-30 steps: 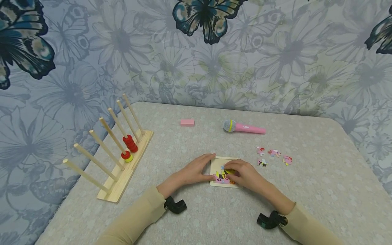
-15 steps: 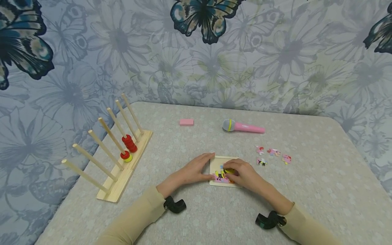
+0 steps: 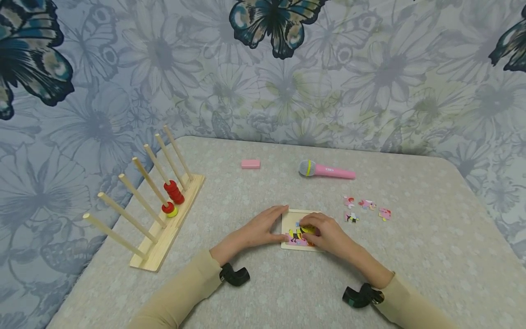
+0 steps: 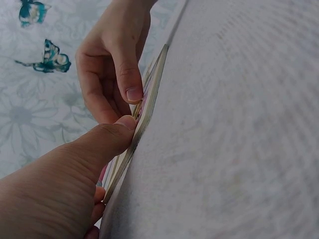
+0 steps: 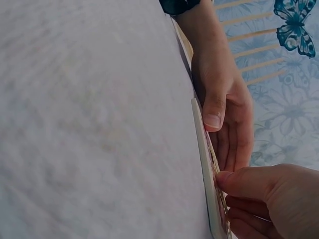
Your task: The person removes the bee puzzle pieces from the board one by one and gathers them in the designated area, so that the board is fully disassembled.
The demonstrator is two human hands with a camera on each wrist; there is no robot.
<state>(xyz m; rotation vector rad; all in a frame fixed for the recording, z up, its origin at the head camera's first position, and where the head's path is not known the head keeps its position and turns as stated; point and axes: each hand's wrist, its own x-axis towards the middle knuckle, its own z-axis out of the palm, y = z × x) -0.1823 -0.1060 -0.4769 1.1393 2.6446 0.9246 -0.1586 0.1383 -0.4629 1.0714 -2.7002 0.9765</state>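
A small wooden puzzle tray (image 3: 289,217) lies on the table, its lower part filled with pink, yellow and black picture pieces. Along its left side my left hand (image 3: 256,228) rests, the thumb pressing the edge and the straight fingers reaching the top left corner. My right hand (image 3: 330,234) is over the tray's right side, thumb and fingertips pinching a yellow puzzle piece (image 3: 306,230) that they partly cover. From the left wrist view, the tray (image 4: 155,82) appears edge-on, both thumbs at its surface. In the right wrist view, the right thumb and fingers meet at the tray's rim (image 5: 204,154).
Several loose puzzle pieces (image 3: 367,204) lie right of the tray. Behind are a pink toy microphone (image 3: 328,170) and a pink block (image 3: 250,164). A wooden peg stand (image 3: 174,224) with tall pegs and red and yellow rings (image 3: 174,193) stands at left.
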